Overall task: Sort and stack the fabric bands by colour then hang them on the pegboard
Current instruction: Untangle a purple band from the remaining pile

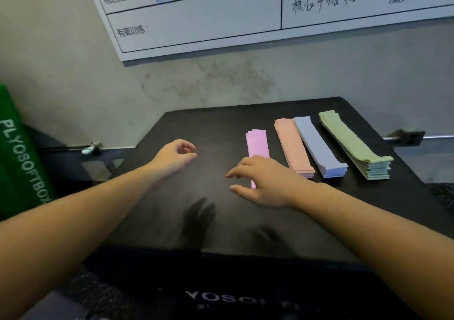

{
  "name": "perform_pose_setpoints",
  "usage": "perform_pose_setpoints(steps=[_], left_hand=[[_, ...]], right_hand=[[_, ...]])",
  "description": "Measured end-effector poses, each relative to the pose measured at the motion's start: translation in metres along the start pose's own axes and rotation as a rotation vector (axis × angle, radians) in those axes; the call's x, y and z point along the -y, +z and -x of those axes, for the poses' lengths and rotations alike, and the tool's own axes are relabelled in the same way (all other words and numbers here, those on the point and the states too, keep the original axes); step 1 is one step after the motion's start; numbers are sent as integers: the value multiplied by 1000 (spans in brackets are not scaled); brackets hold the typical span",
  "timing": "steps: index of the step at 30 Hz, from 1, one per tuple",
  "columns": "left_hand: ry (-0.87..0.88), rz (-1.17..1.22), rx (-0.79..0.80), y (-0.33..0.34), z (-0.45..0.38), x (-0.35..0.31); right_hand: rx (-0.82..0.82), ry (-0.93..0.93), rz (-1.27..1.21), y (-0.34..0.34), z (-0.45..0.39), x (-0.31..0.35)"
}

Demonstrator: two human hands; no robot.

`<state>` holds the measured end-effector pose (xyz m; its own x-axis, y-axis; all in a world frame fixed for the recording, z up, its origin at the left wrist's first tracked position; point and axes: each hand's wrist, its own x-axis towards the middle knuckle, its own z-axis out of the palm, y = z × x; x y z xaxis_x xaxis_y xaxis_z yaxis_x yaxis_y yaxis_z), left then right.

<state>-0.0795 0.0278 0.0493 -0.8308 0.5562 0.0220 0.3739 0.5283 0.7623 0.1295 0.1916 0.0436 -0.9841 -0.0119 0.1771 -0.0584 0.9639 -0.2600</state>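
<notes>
Four stacks of fabric bands lie side by side on a black soft box (172, 221): pink-violet (257, 143), salmon (292, 142), light blue (317, 145) and green (353, 142). My right hand (260, 182) hovers over the near end of the pink-violet stack with fingers spread and relaxed, covering that end; whether it touches the bands I cannot tell. My left hand (175, 156) floats above the box to the left, fingers loosely curled, holding nothing.
A whiteboard (221, 12) with handwriting hangs on the wall behind. A green soft box (22, 152) stands at the left. A metal bracket (407, 136) sticks out at the right by the box edge. No pegboard is in view.
</notes>
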Motion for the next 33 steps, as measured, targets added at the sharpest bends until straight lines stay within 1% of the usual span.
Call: perform_pose_setpoints(steps=[4,8,12,14,17,20,23,25,27,30,33], left_hand=[[-61,-82,-44,-64,73,18],[-138,-87,-97,-118,139,43],[-179,-71,-128,-163,189,78],[-199,-65,-178,-183,211,98],[-204,-50,-323,-208,243,128],[-177,-15,-520,-226,275,156],[-147,-41,-737,-241,301,181],[-144,-77,-887,-253,313,195],[-147,-99,-1006,-265,322,203],[-112,-208,-1107,-286,323,212],[-97,-271,-1141,-302,314,220]], right_hand=[[72,-58,9,-19,-10,53],[158,-122,16,-37,-33,110],[249,-192,58,-35,-63,170],[275,-229,58,-28,-79,202],[274,-279,27,-10,-101,251],[210,-292,-106,15,-122,291],[168,-276,-226,36,-145,327],[165,-255,-296,47,-163,349],[174,-221,-364,59,-182,369],[194,-155,-433,74,-211,395],[233,-100,-534,87,-237,419]])
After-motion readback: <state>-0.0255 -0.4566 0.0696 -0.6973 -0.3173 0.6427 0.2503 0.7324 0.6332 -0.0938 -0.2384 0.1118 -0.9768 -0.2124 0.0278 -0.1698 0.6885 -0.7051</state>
